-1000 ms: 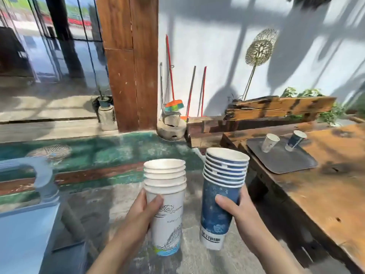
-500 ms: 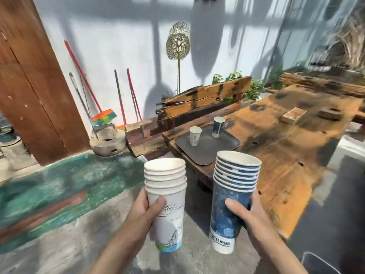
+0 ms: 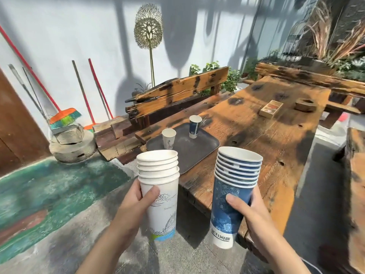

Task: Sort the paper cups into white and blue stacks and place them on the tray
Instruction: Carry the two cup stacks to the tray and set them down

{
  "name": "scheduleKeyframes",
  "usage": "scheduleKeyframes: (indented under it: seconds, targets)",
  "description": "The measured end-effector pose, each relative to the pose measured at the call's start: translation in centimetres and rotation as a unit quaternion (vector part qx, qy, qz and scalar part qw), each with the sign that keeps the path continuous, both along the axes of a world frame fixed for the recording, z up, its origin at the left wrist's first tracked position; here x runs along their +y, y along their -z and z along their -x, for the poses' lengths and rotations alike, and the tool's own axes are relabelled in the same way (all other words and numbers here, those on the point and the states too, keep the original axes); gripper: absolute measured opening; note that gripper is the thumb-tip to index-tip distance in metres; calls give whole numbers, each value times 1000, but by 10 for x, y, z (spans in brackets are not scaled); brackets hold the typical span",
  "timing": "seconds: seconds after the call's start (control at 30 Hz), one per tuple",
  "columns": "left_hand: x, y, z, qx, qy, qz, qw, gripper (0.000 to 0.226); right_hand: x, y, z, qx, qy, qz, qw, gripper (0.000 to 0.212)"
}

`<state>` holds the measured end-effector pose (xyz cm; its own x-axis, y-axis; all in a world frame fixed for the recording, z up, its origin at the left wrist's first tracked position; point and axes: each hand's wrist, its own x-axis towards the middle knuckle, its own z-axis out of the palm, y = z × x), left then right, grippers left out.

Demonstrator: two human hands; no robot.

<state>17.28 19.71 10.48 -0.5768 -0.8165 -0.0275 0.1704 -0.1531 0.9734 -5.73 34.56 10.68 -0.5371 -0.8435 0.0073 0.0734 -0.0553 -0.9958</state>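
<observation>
A: From the head view, what does each hand hold?

B: The left hand (image 3: 136, 206) has its fingers curled round a stack of white cups (image 3: 159, 186). The right hand (image 3: 249, 212) grips a stack of blue cups (image 3: 233, 190) the same way. Both stacks are upright, side by side, held in the air.

A: Where is the tray?

B: The dark tray (image 3: 205, 147) lies on the wooden table (image 3: 266, 135), just beyond both stacks. On the tray stand a single white cup (image 3: 169, 139) at its left and a single blue cup (image 3: 194, 126) at its far side, apart from each other.
</observation>
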Motion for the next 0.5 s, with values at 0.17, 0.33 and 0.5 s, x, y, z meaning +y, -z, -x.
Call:
scheduleKeyframes:
  seconds: [0.17,0.33,0.5]
  targets:
    - [-85,9,29,18,-2,12,1000,57,-71,0,31,-1,28,3,1000,77]
    - [-175,12,57,16,-26,12,999,50,-144,2,63,-5,51,1,999,64]
    - [-242,16,96,6,-61,-15,998,69,-205,9,103,-6,81,-9,997,69]
